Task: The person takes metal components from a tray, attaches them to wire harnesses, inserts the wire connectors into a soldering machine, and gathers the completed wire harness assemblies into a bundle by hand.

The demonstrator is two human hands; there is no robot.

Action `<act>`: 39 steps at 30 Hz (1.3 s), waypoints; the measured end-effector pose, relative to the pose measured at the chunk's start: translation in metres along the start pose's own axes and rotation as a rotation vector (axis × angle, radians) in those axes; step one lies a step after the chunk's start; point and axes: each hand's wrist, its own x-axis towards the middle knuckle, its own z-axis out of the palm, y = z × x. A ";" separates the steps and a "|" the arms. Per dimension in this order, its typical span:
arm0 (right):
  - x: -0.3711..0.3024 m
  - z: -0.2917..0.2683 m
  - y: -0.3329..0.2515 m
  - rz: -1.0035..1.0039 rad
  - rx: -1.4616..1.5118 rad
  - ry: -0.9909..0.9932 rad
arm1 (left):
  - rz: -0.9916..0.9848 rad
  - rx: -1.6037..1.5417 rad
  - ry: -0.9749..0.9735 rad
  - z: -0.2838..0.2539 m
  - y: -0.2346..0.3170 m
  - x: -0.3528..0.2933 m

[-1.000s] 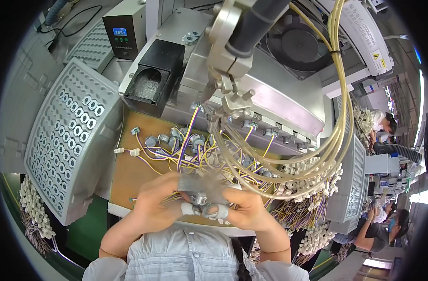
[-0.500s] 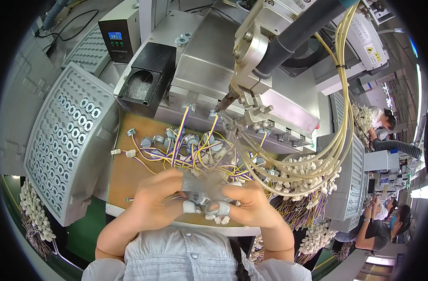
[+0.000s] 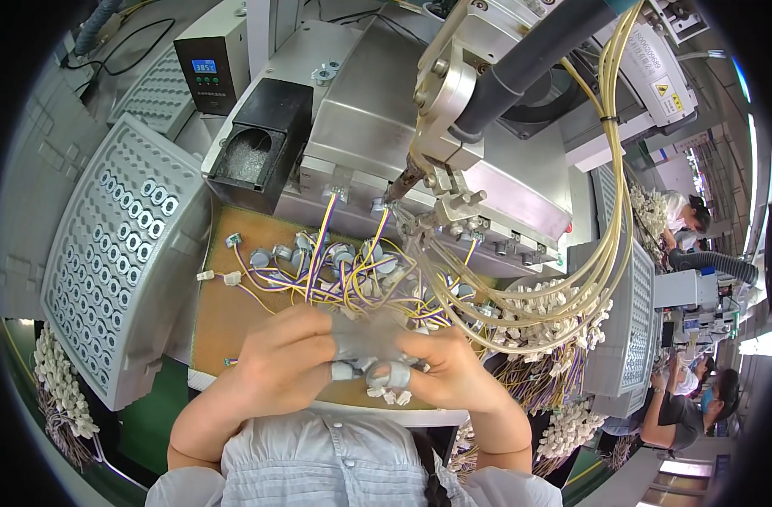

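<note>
The metal arm [image 3: 447, 106] sits further right than a second ago; left hand [image 3: 286, 359] and right hand [image 3: 445, 370] nearly meet, grip too blurred to tell; grey wired parts [image 3: 343, 253] lie beyond; brown counter [image 3: 217, 319] extends left, front edge close.

pale pleated shirt [image 3: 289, 460]; buttons [image 3: 349, 462]; loose sleeves [image 3: 183, 488]; whitish wraps [image 3: 342, 371] on fingers [image 3: 421, 345]
</note>
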 end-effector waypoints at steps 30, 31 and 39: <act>-0.004 -0.002 -0.002 0.034 0.121 0.012 | -0.213 -0.342 0.153 0.010 0.002 0.000; -0.006 -0.001 0.001 0.010 0.118 0.024 | -0.213 -0.342 0.153 0.011 0.002 -0.001; 0.001 -0.001 -0.008 -0.130 -0.003 0.046 | -0.287 -0.340 0.078 0.007 0.006 -0.001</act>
